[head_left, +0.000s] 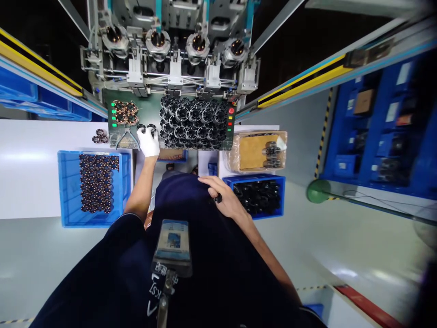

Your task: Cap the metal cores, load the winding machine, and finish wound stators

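Green counter [150, 102] at upper centre is carrying two black rings [152, 127]; the gloved left hand [149, 142] is touching them, apparently arranging, probably needing careful placement next. Near centre, the right hand [225, 199] is meeting a small dark piece [218, 198]; whether either hand's fingers are clamping is unclear.

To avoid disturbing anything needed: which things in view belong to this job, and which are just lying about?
Likely in the job:
black parts beside the left hand
copper-wound parts
machine
pliers

Apparently just lying about:
green round base
brown box on rack
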Tool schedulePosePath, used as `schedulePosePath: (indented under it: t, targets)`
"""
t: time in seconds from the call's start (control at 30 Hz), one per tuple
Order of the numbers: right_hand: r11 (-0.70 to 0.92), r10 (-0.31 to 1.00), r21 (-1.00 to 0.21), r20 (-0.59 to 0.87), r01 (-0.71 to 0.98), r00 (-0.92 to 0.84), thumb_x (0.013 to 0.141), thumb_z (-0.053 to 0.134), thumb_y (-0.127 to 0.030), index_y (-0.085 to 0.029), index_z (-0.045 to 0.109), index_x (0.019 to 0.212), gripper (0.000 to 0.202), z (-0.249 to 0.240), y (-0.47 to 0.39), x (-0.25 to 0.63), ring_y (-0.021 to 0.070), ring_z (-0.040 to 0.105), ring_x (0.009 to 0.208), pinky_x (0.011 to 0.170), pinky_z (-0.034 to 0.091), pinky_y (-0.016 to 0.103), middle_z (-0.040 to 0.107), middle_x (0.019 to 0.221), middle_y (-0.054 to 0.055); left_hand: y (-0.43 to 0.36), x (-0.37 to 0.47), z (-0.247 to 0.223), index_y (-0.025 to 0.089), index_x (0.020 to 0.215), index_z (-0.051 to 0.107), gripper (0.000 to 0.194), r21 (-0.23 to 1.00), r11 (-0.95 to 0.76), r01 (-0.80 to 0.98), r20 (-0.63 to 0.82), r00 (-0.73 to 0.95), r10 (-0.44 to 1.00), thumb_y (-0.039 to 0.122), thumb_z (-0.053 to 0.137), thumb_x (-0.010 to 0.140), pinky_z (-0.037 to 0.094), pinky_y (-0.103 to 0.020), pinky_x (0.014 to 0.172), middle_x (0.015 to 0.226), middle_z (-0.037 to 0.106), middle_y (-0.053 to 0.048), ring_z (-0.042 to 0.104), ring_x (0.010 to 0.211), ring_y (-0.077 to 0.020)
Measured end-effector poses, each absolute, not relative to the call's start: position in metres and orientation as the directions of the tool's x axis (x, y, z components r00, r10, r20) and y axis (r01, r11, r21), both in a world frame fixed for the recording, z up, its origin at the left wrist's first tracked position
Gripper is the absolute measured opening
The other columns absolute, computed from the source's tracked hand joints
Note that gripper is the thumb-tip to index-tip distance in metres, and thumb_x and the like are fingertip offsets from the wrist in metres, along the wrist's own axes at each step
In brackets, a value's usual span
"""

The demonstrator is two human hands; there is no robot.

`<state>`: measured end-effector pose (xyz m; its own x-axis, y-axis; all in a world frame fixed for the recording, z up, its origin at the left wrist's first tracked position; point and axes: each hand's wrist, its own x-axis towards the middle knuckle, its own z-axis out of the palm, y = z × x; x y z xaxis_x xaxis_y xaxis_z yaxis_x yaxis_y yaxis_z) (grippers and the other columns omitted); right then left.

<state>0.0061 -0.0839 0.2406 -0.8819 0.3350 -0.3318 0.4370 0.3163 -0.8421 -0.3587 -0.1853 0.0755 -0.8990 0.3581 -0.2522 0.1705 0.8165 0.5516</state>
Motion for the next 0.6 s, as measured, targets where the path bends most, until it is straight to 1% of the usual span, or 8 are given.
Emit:
schedulePosePath:
  t: [0.1,0.17,0.23,0.43,0.53,0.6]
  targets:
    - [0.325,0.299,-0.843,-0.338,0.429,-0.892,0.127,0.042,-0.067,-0.031,0.077,0.163,0.062,0.238,-0.081,0.005,0.0343,0.073,0.156,0.136,0.059,0.059,0.078,0.163,0.014,-0.169,-0.383,0.068,0.015,0.150,0.075,0.037,0.541,0.809,0.230,-0.227,-0.887,0.403,0.028,0.066,0.117,0.053,-0.054,0.141,0.176,0.053,-0.026,0.058,0.165,-0.0378]
    - [0.316,0.288,-0.847,-0.344,0.427,-0.894,0.127,0.043,-0.067,-0.031,0.077,0.162,0.061,0.236,-0.080,0.005,0.0341,0.076,0.151,0.133,0.061,0.057,0.080,0.160,0.014,-0.158,-0.397,0.062,0.018,0.150,0.077,0.037,0.543,0.794,0.271,-0.205,-0.875,0.439,0.028,0.067,0.116,0.056,-0.051,0.139,0.176,0.054,-0.024,0.062,0.162,-0.0377]
    - [0.308,0.293,-0.846,-0.350,0.435,-0.889,0.127,0.044,-0.066,-0.031,0.078,0.161,0.060,0.234,-0.078,0.007,0.0341,0.078,0.147,0.130,0.062,0.055,0.081,0.158,0.014,-0.148,-0.410,0.058,0.018,0.149,0.078,0.037,0.548,0.778,0.306,-0.179,-0.866,0.467,0.028,0.067,0.115,0.056,-0.050,0.139,0.176,0.055,-0.023,0.062,0.163,-0.0384]
    - [0.296,0.362,-0.828,-0.364,0.476,-0.858,0.128,0.041,-0.064,-0.034,0.078,0.161,0.058,0.232,-0.075,0.015,0.0342,0.078,0.146,0.129,0.062,0.055,0.081,0.155,0.013,-0.125,-0.443,0.052,0.019,0.150,0.078,0.038,0.560,0.744,0.365,-0.110,-0.857,0.504,0.028,0.065,0.115,0.052,-0.052,0.142,0.173,0.057,-0.024,0.061,0.165,-0.0408]
    - [0.282,0.395,-0.825,-0.365,0.489,-0.843,0.128,0.041,-0.063,-0.035,0.078,0.161,0.057,0.230,-0.075,0.020,0.0337,0.079,0.146,0.128,0.063,0.054,0.082,0.155,0.012,-0.119,-0.453,0.052,0.019,0.149,0.078,0.039,0.564,0.734,0.379,-0.097,-0.852,0.515,0.030,0.065,0.115,0.053,-0.053,0.141,0.171,0.058,-0.025,0.062,0.163,-0.0409]
    - [0.269,0.415,-0.822,-0.372,0.502,-0.830,0.128,0.041,-0.062,-0.035,0.078,0.162,0.057,0.227,-0.074,0.024,0.0329,0.078,0.148,0.130,0.062,0.053,0.081,0.157,0.011,-0.116,-0.455,0.052,0.019,0.149,0.078,0.039,0.562,0.734,0.381,-0.096,-0.852,0.515,0.031,0.065,0.115,0.053,-0.055,0.140,0.171,0.058,-0.025,0.062,0.162,-0.0422]
